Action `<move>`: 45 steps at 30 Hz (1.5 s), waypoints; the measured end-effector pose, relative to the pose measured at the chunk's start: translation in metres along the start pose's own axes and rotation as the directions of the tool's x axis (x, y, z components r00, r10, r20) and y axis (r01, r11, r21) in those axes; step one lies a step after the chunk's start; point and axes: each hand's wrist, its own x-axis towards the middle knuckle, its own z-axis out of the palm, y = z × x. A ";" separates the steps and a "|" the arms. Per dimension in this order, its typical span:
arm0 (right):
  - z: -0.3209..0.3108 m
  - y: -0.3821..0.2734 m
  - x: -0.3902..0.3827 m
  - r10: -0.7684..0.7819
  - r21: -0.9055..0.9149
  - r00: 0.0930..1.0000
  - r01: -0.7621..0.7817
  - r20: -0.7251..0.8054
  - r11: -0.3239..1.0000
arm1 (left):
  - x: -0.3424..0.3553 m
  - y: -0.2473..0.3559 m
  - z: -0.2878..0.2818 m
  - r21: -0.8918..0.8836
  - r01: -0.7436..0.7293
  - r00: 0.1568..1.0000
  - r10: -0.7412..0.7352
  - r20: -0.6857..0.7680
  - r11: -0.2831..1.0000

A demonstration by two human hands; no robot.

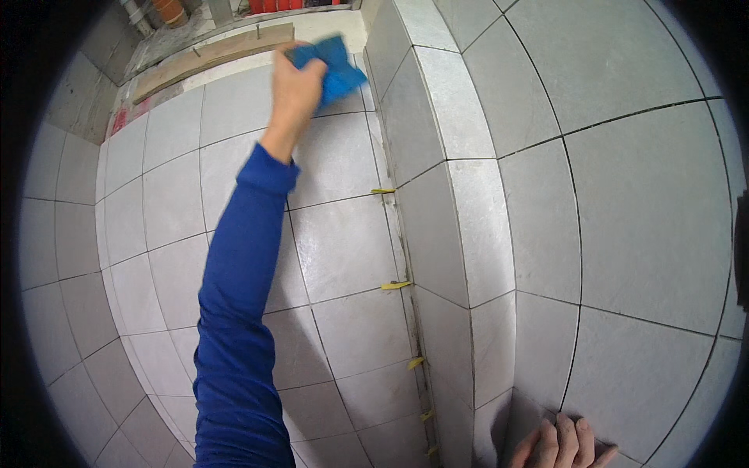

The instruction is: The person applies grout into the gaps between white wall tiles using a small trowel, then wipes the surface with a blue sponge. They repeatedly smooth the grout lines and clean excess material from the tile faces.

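Observation:
My left hand [295,90] is stretched up to the top of the tiled wall, its fingers and thumb closed on a blue cloth [335,70]. The cloth is folded, slightly blurred, and lies against the top row of light grey tiles [335,160], close to the inner corner. A blue sleeve [242,312] covers that arm. At the lower right edge, my right hand [563,444] rests with bent fingers slightly apart against the grey tiles. Nothing shows in it, and its palm is hidden.
Several yellow tile wedges [396,285] stick out of the joint at the inner corner. A tiled boxed-out column [468,234] juts out right of it. Above the tiles, a wooden strip [211,62] with nails runs along the wall. Orange pipe [170,12] and red parts [273,5] show at the top.

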 end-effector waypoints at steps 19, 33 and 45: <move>-0.003 0.004 -0.014 -0.121 -0.129 0.988 0.133 0.097 0.983 | -0.008 -0.044 0.062 0.470 -0.206 0.954 0.069 0.292 0.859; -0.016 -0.091 0.077 -0.253 0.365 0.952 0.176 0.174 0.914 | -0.288 0.122 -0.132 -0.425 0.581 0.809 -0.440 0.389 0.694; 0.041 -0.199 0.227 -0.817 0.179 0.486 0.814 0.311 0.552 | -0.440 0.104 -0.191 -0.855 0.480 0.597 -0.640 0.483 -0.197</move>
